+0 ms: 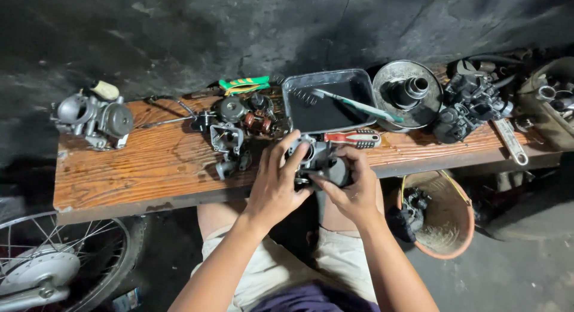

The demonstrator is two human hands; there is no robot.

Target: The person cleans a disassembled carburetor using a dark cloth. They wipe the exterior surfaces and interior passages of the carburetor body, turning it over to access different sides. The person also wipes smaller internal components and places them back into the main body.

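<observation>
Left hand (pixel 276 189): we have it wrapped over the left side of the grey carburetor body (pixel 323 162), fingers curled on top and pressing on it.
Right hand (pixel 357 192): we grip the right side of the same part, thumb and fingers closed round it.
Carburetor body: held between both hands at the near edge of the desk (pixel 119 174), about the middle of its length, partly over our lap.
Screwdriver (pixel 354 138): red-and-black handle, lying on the desk just behind our hands.
Metal tray (pixel 359 84): rectangular, at the far edge, with a green-handled toothbrush (pixel 359 105) lying across it.
Loose carburetor parts (pixel 230 138): a cluster left of our hands, near the middle of the desk.
Second carburetor (pixel 95 117): at the far left corner, well apart from our hands.
Round metal pulley (pixel 408 93): right of the tray, at the far edge.
Dark engine assembly (pixel 472 102): toward the right end.
Wrench (pixel 511 141): near the right end, at the near edge.
Orange basket (pixel 463 228): on the floor, below the desk's right part.
Spoked wheel (pixel 54 264): on the floor below the left end.
</observation>
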